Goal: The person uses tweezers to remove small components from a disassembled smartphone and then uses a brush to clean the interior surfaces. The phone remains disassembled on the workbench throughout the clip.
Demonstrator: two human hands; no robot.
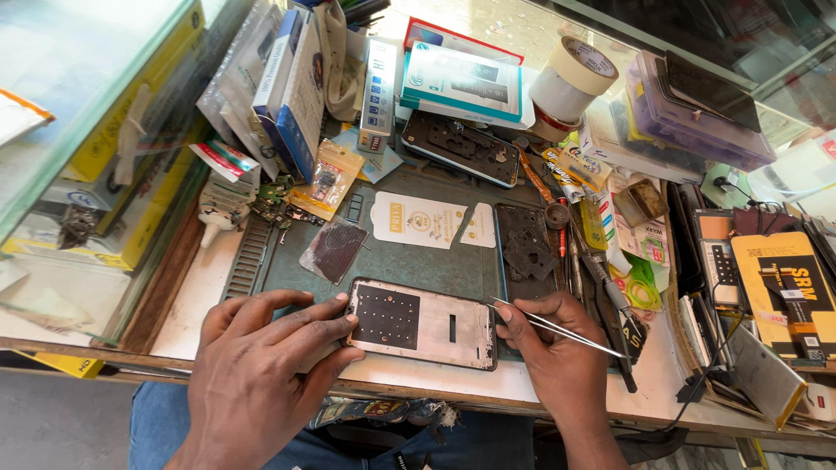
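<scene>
Plainly, the opened phone frame (424, 323) lies flat near the front edge of the surface (200, 305), half on the dark green work mat (409, 261). It is the landmark for everything else. At its left end the left hand (261, 365) rests with fingers spread loosely, the thumb tip pressing the frame's corner to steady it. At its right end the right hand (557, 348) is closed in a pinch around thin metal tweezers (557, 326), whose tips point at the frame's right edge.

The frame looks light, thin and rigid, a bare metal plate with a dark perforated patch; it would probably flex or scratch if squeezed across the middle, so the long edges and corners seem the safest places to hold. On the smooth mat it may slide easily.

Behind the frame lie a white card (418, 220) and another dark phone back (527, 242). Further behind stands a roll of tape (575, 78).
</scene>
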